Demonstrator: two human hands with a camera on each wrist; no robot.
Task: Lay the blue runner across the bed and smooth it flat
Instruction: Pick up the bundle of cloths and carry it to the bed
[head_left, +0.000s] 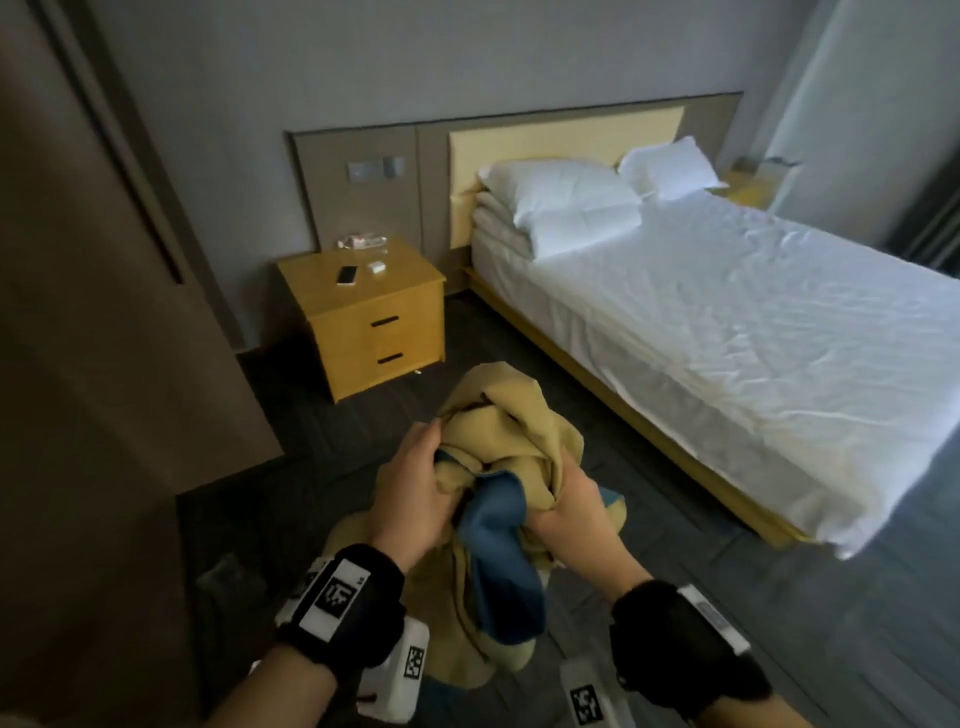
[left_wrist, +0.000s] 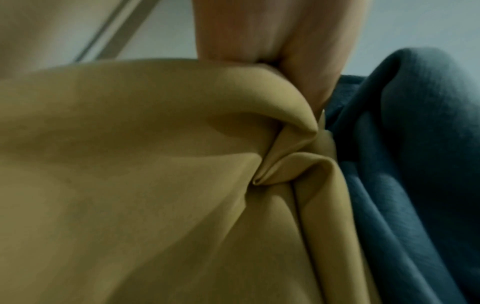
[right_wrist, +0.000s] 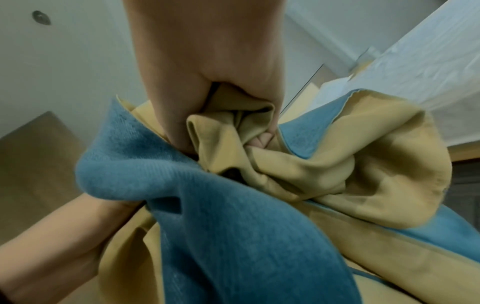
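Note:
The runner (head_left: 498, 519) is a bunched cloth, blue on one face and tan on the other, hanging in front of me above the floor. My left hand (head_left: 415, 488) grips its left side, and my right hand (head_left: 571, 504) grips its right side. In the left wrist view, tan folds (left_wrist: 155, 164) fill the frame with blue cloth (left_wrist: 415, 164) at the right. In the right wrist view, fingers (right_wrist: 207, 82) are curled round a tan wad, blue folds (right_wrist: 233, 226) below. The bed (head_left: 753, 322) with a white sheet lies ahead to the right, apart from the runner.
Two white pillows (head_left: 561, 192) and a folded duvet sit at the headboard end. A yellow nightstand (head_left: 363, 312) with a phone stands left of the bed. A brown door or cabinet (head_left: 104, 312) is at the left. Dark floor (head_left: 675, 545) runs between me and the bed.

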